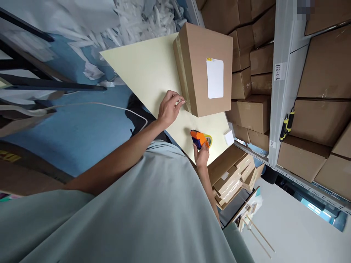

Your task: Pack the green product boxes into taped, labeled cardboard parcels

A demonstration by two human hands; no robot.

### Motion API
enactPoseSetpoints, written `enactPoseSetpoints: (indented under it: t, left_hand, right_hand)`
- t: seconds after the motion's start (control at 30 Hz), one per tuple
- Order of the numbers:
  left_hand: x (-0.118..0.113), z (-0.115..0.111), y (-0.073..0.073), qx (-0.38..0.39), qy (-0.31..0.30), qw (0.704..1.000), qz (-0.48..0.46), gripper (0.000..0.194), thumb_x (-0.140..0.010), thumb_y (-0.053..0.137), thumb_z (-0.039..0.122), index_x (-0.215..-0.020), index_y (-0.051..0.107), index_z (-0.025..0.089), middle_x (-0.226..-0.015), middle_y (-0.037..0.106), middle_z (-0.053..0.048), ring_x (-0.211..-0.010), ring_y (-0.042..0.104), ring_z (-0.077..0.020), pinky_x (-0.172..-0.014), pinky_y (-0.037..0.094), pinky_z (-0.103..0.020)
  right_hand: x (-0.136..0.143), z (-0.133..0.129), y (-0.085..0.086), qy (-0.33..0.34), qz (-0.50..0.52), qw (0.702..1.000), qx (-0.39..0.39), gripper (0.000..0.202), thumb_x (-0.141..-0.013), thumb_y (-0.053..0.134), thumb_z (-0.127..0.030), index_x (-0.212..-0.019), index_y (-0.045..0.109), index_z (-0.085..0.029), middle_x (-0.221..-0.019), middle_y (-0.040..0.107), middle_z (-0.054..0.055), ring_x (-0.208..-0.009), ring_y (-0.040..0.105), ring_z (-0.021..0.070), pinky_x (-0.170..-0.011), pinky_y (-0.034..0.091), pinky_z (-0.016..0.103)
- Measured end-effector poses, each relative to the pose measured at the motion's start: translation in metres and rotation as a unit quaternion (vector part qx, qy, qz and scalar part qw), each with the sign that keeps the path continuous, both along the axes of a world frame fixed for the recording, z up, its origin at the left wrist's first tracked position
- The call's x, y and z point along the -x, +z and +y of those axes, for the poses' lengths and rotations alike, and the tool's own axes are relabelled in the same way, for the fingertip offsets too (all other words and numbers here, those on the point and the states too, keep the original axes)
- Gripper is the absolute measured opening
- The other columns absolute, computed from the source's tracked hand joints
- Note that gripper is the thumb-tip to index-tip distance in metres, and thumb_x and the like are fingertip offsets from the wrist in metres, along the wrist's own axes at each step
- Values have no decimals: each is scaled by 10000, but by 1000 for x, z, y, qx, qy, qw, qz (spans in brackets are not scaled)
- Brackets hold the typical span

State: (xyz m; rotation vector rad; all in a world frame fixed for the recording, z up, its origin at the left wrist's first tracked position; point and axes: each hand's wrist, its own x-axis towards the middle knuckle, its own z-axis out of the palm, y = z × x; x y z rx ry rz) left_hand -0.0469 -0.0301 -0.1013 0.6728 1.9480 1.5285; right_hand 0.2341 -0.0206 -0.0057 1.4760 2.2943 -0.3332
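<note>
A closed cardboard box with a white label rests on the pale yellow tabletop. A strip of packing tape runs along the seam on its side facing left. At the near end of that seam is my left hand, its thumb and fingertips pinched at what looks like the tape's loose end. My right hand is wrapped round an orange and dark blue tape dispenser with a yellowish roll, held over the table apart from the box. A small white block sits near the table's right edge.
Shelves stacked with cardboard boxes stand at the right, with two black-and-yellow cutters on the upright. An open carton of flattened cardboard is beside the table. White scraps and a cable lie at the left.
</note>
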Motion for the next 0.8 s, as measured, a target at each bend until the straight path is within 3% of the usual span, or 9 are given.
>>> enactPoseSetpoints:
  t: [0.23, 0.3, 0.4, 0.47, 0.57, 0.67, 0.8]
  left_hand:
    - [-13, 20, 0, 21, 25, 999, -4, 300, -1116, 544, 471, -1132, 737, 242, -1271, 660, -138, -1101, 705, -258, -972, 600, -395]
    - [-18, 26, -2, 27, 46, 998, -20, 323, -1115, 554, 480, -1255, 719, 240, -1275, 671, -137, -1038, 718, -234, -964, 613, -388]
    - [-28, 35, -5, 41, 113, 990, -74, 513, -1131, 521, 518, -1573, 529, 257, -1226, 704, -113, -923, 737, -185, -875, 640, -331]
    - [-39, 39, -2, 49, 164, 979, -113, 591, -1157, 419, 563, -1663, 411, 256, -1239, 716, -122, -924, 761, -182, -855, 651, -319]
    - [-62, 45, 14, 53, 186, 970, -150, 686, -1153, 359, 642, -1699, 359, 227, -1481, 654, -217, -1247, 748, -263, -1058, 624, -411]
    - [-88, 59, 38, 62, 132, 977, -157, 902, -1071, 544, 720, -1764, 255, 220, -1771, 403, -252, -1615, 481, -348, -1289, 464, -494]
    - [-100, 76, 56, 46, 65, 986, -144, 1042, -1030, 584, 759, -1798, 173, 187, -1870, 202, -223, -1716, 305, -342, -1405, 283, -503]
  right_hand:
    - [0, 3, -9, 3, -9, 1000, -22, 377, -1135, 571, -446, -1295, 646, -114, -1176, 775, 223, -1124, 778, 336, -1016, 638, 464]
    - [1, 3, -11, 8, -10, 1000, -26, 371, -1136, 573, -431, -1312, 647, -113, -1179, 774, 223, -1136, 776, 337, -1020, 633, 467]
    - [0, 2, -16, 9, -12, 1000, -24, 385, -1138, 567, -413, -1364, 639, -110, -1199, 773, 233, -1173, 771, 342, -1008, 631, 449]
    - [-3, 0, -21, 2, -16, 1000, -20, 395, -1139, 558, -412, -1375, 641, -106, -1196, 775, 240, -1177, 773, 348, -991, 635, 445]
    - [-8, -4, -28, -10, -4, 1000, -24, 392, -1132, 565, -421, -1341, 662, -104, -1169, 784, 245, -1150, 781, 360, -984, 639, 475]
    - [-12, -6, -33, -11, 23, 999, -44, 387, -1124, 568, -410, -1344, 671, -110, -1179, 792, 237, -1160, 780, 361, -1019, 630, 504]
    - [-13, -5, -32, -10, 24, 999, -47, 401, -1122, 563, -403, -1339, 691, -92, -1127, 805, 219, -1116, 786, 361, -1041, 622, 510]
